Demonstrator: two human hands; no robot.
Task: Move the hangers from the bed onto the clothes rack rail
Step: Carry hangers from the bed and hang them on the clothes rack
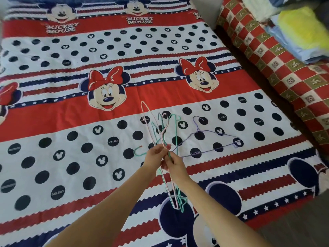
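Note:
A bunch of thin wire hangers, pink and green (161,129), is held above the bed (71,104) near its front middle. My left hand (155,155) grips the bunch from the left. My right hand (173,165) pinches the same bunch just below and to the right. The hangers' lower ends hang down between my forearms (176,198). A purple hanger (213,139) lies flat on the sheet to the right of my hands, its left corner reaching close to my fingers. No clothes rack is in view.
The bed wears a red, white and navy cartoon-mouse sheet. A second mattress with a red and olive checked cover (277,68) lies along the right, with folded yellow and blue cloths (299,31) on it. A dark gap (249,65) separates them.

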